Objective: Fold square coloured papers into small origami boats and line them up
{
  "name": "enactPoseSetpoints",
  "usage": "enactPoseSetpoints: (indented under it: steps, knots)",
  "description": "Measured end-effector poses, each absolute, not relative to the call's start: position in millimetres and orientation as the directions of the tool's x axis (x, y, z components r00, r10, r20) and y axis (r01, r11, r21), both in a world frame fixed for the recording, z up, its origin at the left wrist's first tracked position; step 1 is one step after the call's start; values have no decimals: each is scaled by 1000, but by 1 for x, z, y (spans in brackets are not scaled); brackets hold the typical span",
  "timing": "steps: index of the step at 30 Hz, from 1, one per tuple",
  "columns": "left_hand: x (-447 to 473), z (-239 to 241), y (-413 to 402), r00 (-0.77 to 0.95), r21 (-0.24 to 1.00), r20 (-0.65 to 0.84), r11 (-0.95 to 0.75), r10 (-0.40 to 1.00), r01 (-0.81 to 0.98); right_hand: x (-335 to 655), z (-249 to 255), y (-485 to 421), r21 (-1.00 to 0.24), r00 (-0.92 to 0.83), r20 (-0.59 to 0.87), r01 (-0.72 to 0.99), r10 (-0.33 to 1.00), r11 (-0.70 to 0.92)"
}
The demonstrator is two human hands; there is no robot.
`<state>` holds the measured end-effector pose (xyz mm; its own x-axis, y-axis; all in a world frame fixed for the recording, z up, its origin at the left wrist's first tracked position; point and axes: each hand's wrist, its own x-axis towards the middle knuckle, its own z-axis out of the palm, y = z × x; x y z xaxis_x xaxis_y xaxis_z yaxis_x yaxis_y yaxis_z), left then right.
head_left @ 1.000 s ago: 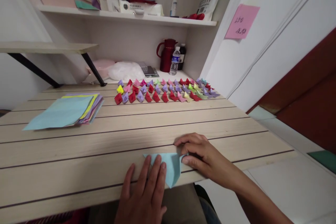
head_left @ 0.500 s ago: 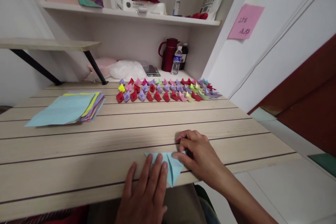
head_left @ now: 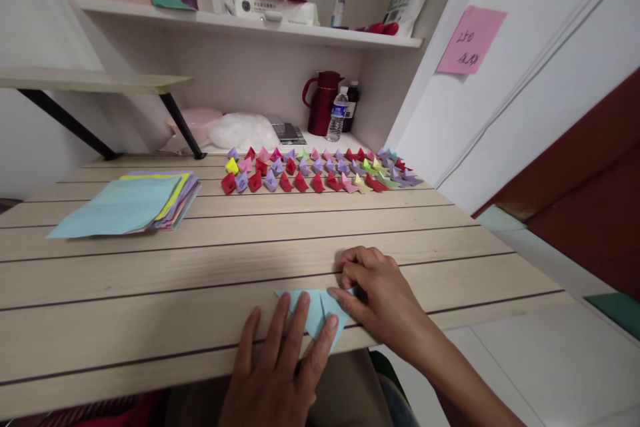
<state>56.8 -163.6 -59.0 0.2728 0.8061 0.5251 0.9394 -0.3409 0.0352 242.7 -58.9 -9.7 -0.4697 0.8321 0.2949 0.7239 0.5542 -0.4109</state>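
A light blue folded paper (head_left: 316, 310), shaped like a downward triangle, lies at the near edge of the wooden table (head_left: 200, 260). My left hand (head_left: 277, 373) rests flat on its left half, fingers stretched out and apart. My right hand (head_left: 380, 293) pinches the paper's right corner with curled fingers. Part of the paper is hidden under both hands.
A stack of coloured paper sheets (head_left: 127, 203) lies at the left. Rows of small folded paper boats (head_left: 320, 173) fill the table's far side. Behind stand a red jug (head_left: 320, 103) and a water bottle (head_left: 337, 115). A pink note (head_left: 470, 40) sticks to the wall.
My right hand has drawn its fingers in and folded the paper's right flap toward the middle. My left hand's fingers have spread and slid right over the paper.
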Motion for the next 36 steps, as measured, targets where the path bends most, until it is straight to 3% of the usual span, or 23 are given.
enactPoseSetpoints:
  steps: [10,16,18,21,23,27,33,36]
  knots:
    - [60,-60,-164,241,36,557,-313,795,949,243,-11,-64,-390,-386,329,776,862,496]
    - [58,-66,-162,259,-8,571,-310,779,951,254,-13,-77,-449,-246,617,670,747,591]
    - [57,-69,-161,281,-49,585,-313,761,948,256,-16,-88,-334,-332,685,647,648,685]
    - [55,-73,-160,298,-43,585,-338,754,940,253,-28,-108,-29,-672,613,506,415,862]
    - [53,-74,-159,321,-45,577,-363,751,931,250,-37,-118,99,-763,531,487,368,868]
    - [50,-72,-160,357,-96,560,-369,748,924,253,-50,-127,159,-752,465,591,468,791]
    - [52,-66,-161,328,-78,560,-345,761,935,260,-50,-118,64,-641,420,727,643,684]
    - [56,-66,-160,298,-24,582,-350,757,937,260,-46,-115,21,-623,460,720,633,693]
